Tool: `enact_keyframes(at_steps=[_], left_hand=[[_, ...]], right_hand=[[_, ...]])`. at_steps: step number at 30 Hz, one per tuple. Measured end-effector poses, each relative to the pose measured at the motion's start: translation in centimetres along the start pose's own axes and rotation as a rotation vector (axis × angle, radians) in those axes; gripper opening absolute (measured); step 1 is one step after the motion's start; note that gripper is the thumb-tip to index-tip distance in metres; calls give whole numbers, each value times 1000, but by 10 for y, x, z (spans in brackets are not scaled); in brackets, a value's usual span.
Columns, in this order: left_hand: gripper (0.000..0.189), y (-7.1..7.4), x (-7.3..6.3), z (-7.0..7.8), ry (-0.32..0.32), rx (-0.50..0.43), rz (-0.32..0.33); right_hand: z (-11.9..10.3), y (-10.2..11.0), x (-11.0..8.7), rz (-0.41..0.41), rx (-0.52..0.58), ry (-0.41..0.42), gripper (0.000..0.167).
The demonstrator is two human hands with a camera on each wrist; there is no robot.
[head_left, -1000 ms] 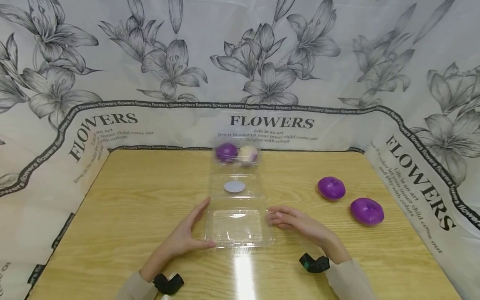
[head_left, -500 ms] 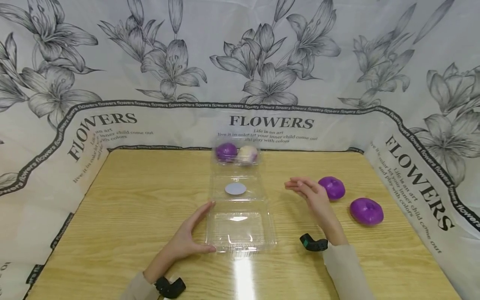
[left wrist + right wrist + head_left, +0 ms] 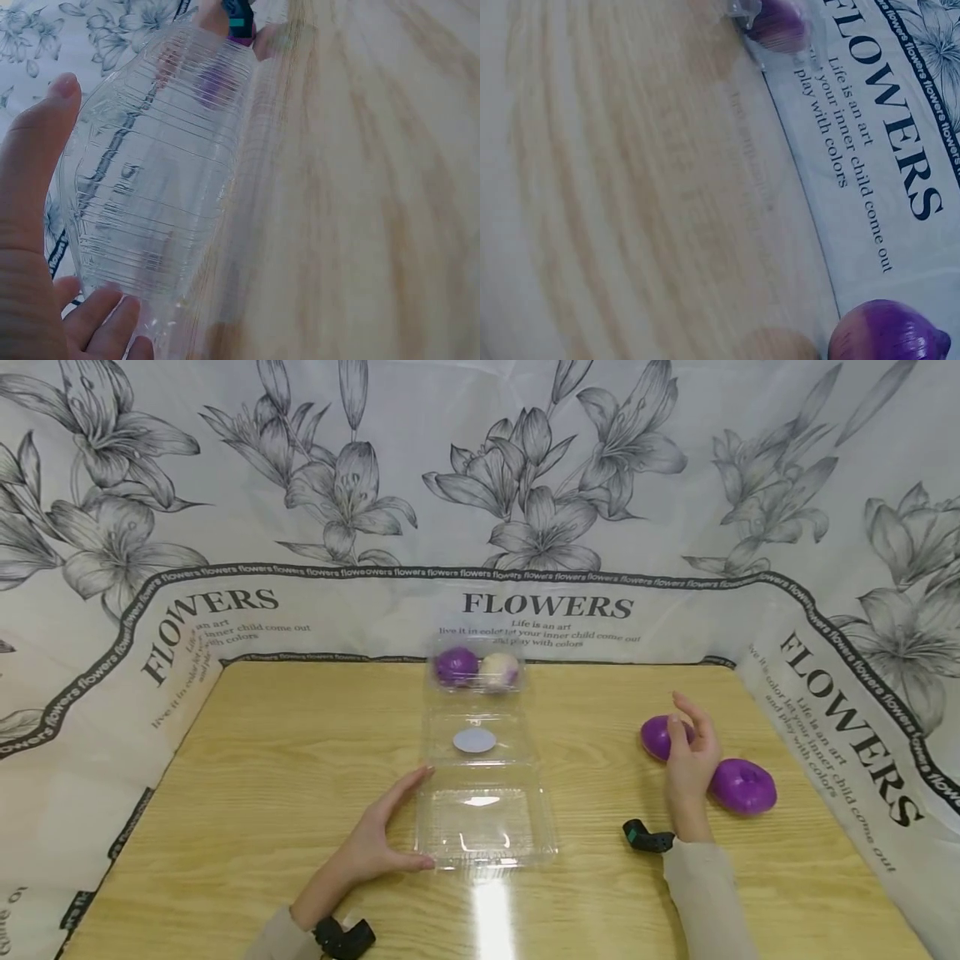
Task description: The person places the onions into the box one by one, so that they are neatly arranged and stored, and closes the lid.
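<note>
An unlidded clear plastic clamshell box (image 3: 487, 822) lies on the table, its lid with a white oval label (image 3: 474, 741) folded out behind. My left hand (image 3: 378, 835) spans its left side, thumb at the near corner and fingertips at the far edge. The left wrist view shows this hand (image 3: 34, 187) against the ribbed plastic wall (image 3: 150, 172). At the right, my right hand (image 3: 692, 760) reaches over a purple onion (image 3: 657, 737), thumb overlapping it and fingers extended beyond. The onion (image 3: 885, 334) sits low in the right wrist view. A second purple onion (image 3: 744, 787) lies beside my right wrist.
At the back of the table, a purple onion (image 3: 456, 667) and a whitish-purple one (image 3: 498, 671) show through clear plastic. A flower-printed cloth (image 3: 547, 543) rises around the wooden table (image 3: 300, 752).
My right hand has left the right side of the clamshell box and swung right to the farther loose onion. My left hand stays at the box, which has shifted slightly.
</note>
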State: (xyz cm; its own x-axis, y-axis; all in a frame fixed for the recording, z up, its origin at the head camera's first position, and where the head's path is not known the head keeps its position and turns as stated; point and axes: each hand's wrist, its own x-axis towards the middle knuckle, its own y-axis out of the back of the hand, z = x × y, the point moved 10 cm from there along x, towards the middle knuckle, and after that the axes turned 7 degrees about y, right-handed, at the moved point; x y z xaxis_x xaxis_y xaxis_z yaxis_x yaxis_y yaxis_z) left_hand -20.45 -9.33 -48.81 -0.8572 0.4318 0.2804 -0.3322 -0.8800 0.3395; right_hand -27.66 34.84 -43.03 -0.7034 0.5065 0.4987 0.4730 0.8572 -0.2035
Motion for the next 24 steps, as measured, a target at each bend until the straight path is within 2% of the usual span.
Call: enact_keyframes(at_steps=[5,9,14,19,24], left_hand=[[116,-1,-1,1,-12,9,5],[114,0,-1,2,-17,9,9],[115,-1,0,2,-13,15,10],[116,-1,-1,-1,23,41,18],[117,-1,-1,-3,28,47,11]], right_hand=[[16,9,-3,5,-118,-96,52],[27,13,-5,2,-154,-193,68],[39,17,-10,-5,-204,-279,81],[52,19,-19,-29,-312,-340,89],[61,22,-25,-51,-377,-388,95]])
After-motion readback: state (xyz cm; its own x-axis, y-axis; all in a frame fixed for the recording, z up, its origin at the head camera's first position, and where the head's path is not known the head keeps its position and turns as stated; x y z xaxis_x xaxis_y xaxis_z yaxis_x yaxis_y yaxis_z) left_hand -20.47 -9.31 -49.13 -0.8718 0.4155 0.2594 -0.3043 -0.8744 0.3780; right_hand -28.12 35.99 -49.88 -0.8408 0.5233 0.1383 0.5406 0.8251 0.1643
